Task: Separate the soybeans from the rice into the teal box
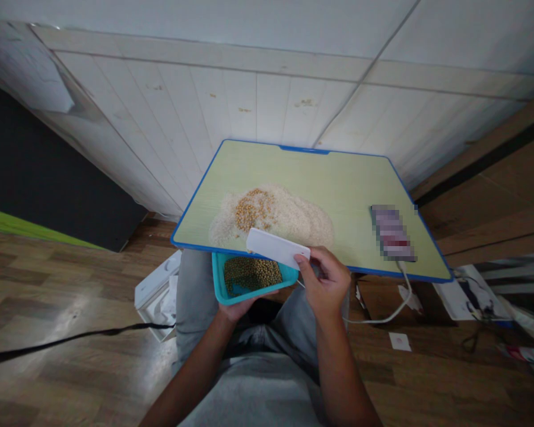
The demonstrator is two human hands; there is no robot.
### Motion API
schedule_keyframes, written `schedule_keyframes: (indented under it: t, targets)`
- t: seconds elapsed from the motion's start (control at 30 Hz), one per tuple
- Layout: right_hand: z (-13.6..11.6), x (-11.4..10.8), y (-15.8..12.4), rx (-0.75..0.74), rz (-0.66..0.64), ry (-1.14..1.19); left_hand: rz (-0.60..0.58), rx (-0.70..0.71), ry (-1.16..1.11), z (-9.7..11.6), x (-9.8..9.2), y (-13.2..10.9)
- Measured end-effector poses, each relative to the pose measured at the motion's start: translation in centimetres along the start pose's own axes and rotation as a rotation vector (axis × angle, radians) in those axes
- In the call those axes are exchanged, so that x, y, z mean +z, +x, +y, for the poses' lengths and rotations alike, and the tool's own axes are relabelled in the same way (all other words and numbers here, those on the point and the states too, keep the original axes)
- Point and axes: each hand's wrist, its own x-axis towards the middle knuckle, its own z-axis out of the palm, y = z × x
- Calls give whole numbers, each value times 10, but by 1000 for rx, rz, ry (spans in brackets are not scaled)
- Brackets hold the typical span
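My left hand (238, 310) supports a teal plastic basket (219, 290) from below, its fingers mostly hidden under it. Round beans (253, 274) that look like soybeans, darkened by shadow, cover much of the basket's bottom. The basket sits over my lap, just under the near edge of a small table (351, 184). Between thumb and fingers, my right hand (328, 284) pinches a flat white rectangular plate (278, 246). Its far end reaches over the table edge, close to a spread heap of white rice (293, 210). Yellow soybeans (251, 207) lie on the heap's left part.
A blurred-out phone (391, 232) lies on the table's right side, with a white cable (400, 299) hanging down. A white box (160, 296) stands on the floor at left. Behind the table is a panelled wall (240, 95); cardboard boxes (507, 190) stand right.
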Motion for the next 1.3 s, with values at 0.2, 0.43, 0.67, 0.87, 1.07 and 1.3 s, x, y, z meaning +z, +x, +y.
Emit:
schedule_keyframes:
  t: [0.2,0.43,0.67,0.87,1.07,1.3]
  targets:
    - [1,0,-1,23,-2,-12,-53,8,6,0,-6,2]
    - [0,0,-1,17,13,-1,-23,15,-1,-1,-7,3]
    - [1,2,-3,1,-18,22,1,26,11,-1,-5,4]
    - [13,-1,-9,125,85,-39,3,29,-6,-1,-2,0]
    - [17,-6,-4,253,296,-18,-10,2,5,-1,-2,1]
    - [9,-5,5,270,445,36,30,62,-8,-4,2,0]
